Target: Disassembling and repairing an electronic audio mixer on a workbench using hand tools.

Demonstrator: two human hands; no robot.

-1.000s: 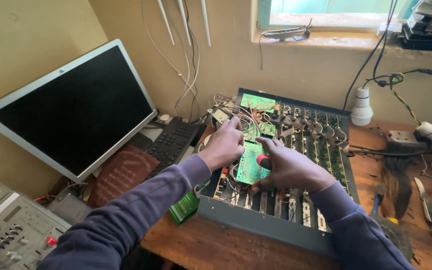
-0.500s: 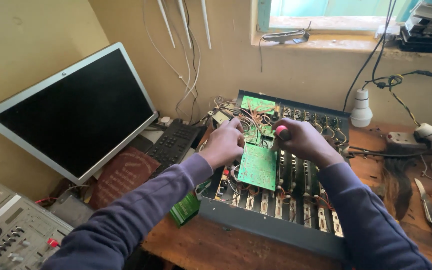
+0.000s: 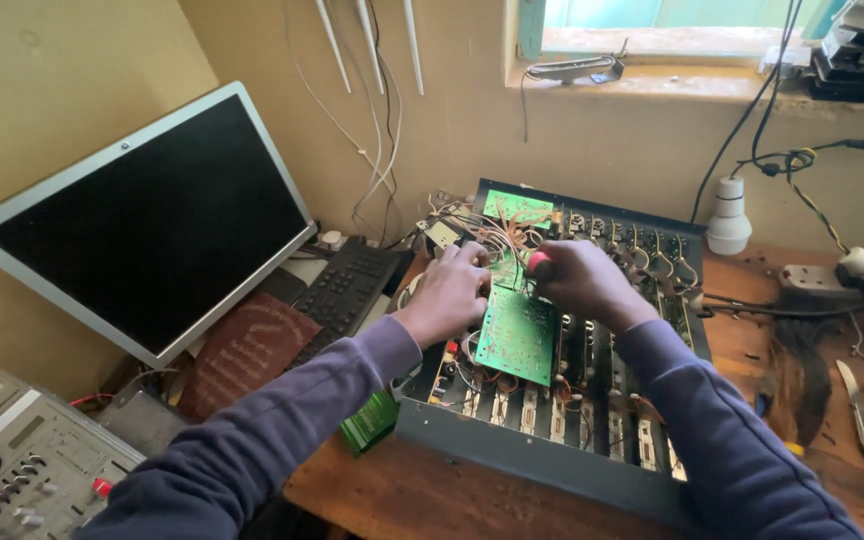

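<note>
While board (image 3: 518,335) lies loose atop open chassis (image 3: 552,455), left hand (image 3: 452,292) pinches its top edge, fingers curled; right hand (image 3: 577,283) closed round red-handled tool (image 3: 539,263). Best keep board steady, tip clear of wires (image 3: 497,240).

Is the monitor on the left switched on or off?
Off, it seems: the monitor screen is uniformly black, showing no image or glow.

The hands (image 3: 512,285) hide the wiring beneath them and most of a red-handled tool (image 3: 539,263). The table (image 3: 402,495) and mixer (image 3: 12,470) are cut off by the picture's edge.
</note>
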